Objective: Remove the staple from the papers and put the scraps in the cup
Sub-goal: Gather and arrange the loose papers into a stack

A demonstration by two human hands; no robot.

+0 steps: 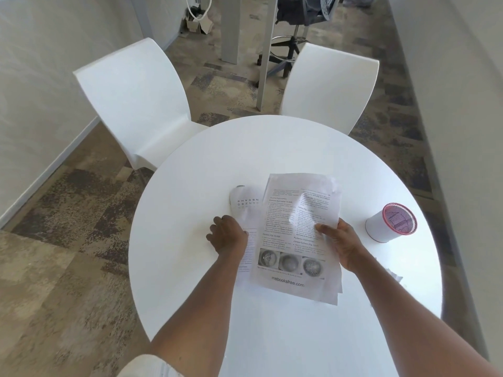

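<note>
Currently both hands are on the papers (296, 240), which sit on the table (272, 148) just left of the cup (391, 223). The right hand (340, 244) pinches the right edge of the top sheet, thumb on the printed face and the other fingers hidden beneath; the sheet is lifted and curled there. The left hand (228, 235) rests at the left edge of a lower sheet, fingers curled at the paper's edge; whether it grips or merely presses cannot be told.

Sheets are fanned apart, the lower one offset left of the top sheet, away from the cup. No staple is visible: too small or hidden. So whether the pages remain fastened is undetermined; the fanning suggests either a single-corner join or a stack already loose.

Cup stands upright, mesh-lined mouth open. Contents not discernible. A small pale scrap (392, 273) lies near the cup, toward the near table rim.

Judgement: early or middle stage. Scraps not shown in the cup.
</note>
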